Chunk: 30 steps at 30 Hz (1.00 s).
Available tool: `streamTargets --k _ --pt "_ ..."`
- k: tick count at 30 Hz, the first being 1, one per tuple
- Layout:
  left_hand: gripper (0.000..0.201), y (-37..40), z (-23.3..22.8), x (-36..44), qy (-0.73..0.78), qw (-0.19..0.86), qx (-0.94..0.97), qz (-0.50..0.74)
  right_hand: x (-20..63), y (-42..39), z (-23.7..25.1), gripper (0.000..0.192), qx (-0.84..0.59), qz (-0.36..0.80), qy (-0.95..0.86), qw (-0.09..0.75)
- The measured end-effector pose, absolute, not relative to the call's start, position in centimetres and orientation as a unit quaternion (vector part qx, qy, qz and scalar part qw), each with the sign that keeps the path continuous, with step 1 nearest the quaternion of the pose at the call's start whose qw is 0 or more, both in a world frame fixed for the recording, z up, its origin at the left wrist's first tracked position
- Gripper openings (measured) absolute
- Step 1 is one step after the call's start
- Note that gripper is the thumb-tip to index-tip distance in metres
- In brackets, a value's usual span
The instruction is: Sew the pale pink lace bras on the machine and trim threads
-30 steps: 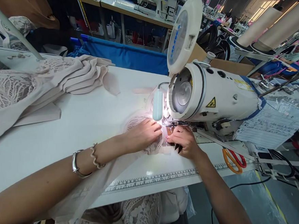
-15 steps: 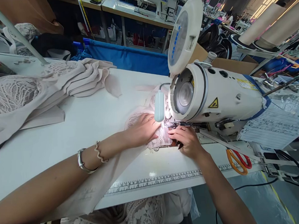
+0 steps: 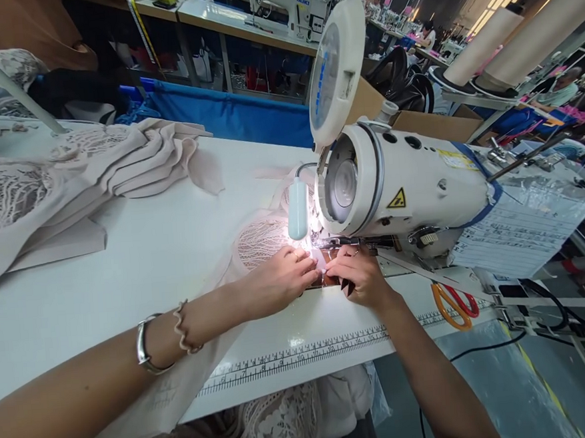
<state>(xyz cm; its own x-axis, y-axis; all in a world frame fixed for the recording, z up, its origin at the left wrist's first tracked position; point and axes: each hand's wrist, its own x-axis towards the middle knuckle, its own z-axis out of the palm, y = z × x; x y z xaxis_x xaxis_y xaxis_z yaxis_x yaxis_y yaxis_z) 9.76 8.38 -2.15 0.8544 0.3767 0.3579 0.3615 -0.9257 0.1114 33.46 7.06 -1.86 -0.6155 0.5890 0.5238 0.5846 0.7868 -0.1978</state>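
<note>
Nearest, a printed ruler strip [image 3: 292, 358] runs along the front edge of the worktop [image 3: 160, 268], in front of the sewing machine [image 3: 420, 177]. Past it, the lace garment [image 3: 259, 241] lies left of the sewing machine, its length appearing to slant from beneath the left forearm [image 3: 102, 356] to the machine's lit needle end. The left hand [image 3: 279, 280] is nearer the lace, half-curled, fingertips down on the fabric; whether it pinches, I cannot tell. The right hand [image 3: 359, 274], more curled, faces it just before the sewing machine, fingertips by the pale edge, grip also unclear. Farther off, stacked pieces [image 3: 143, 166] lie well left of the sewing machine.
</note>
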Motion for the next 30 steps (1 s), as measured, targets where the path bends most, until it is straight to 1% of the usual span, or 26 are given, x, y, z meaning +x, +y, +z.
streamTargets --k 3,7,10,12,15,17,20,23,27,30 --pt "0.035 8.6 -2.4 9.6 0.203 0.024 0.962 0.183 33.3 7.0 -1.5 0.032 -0.327 0.0 -0.898 0.294" --pt "0.05 8.9 -2.5 9.6 0.218 0.025 0.959 0.179 33.0 7.1 -1.2 0.027 -0.314 -0.003 -0.896 0.314" --pt "0.053 9.3 -2.4 9.4 0.225 0.029 0.959 0.169 33.1 7.3 -1.2 0.027 -0.312 -0.007 -0.895 0.318" --pt "0.052 9.6 -2.2 9.3 0.228 0.032 0.959 0.164 33.2 7.4 -1.4 0.031 -0.31 0.0 -0.898 0.312" --pt "0.043 10.1 -1.7 9.0 0.236 0.043 0.957 0.164 33.5 7.6 -1.7 0.04 -0.318 0.017 -0.903 0.288" --pt "0.04 10.4 -1.5 8.9 0.244 0.059 0.956 0.154 33.7 7.6 -1.9 0.046 -0.326 0.027 -0.905 0.272" --pt "0.047 10.9 -1.6 8.8 0.252 0.067 0.955 0.138 33.9 7.7 -2.2 0.049 -0.341 0.028 -0.905 0.254" --pt "0.051 11.5 -1.9 8.7 0.262 0.052 0.953 0.143 33.9 7.6 -2.5 0.054 -0.363 0.014 -0.899 0.246" --pt "0.041 12.0 -1.7 8.3 0.277 0.056 0.946 0.158 33.9 7.6 -2.6 0.053 -0.362 -0.002 -0.896 0.258" --pt "0.038 12.1 -1.6 8.2 0.29 0.064 0.941 0.165 33.8 7.6 -2.5 0.05 -0.354 -0.008 -0.897 0.263"
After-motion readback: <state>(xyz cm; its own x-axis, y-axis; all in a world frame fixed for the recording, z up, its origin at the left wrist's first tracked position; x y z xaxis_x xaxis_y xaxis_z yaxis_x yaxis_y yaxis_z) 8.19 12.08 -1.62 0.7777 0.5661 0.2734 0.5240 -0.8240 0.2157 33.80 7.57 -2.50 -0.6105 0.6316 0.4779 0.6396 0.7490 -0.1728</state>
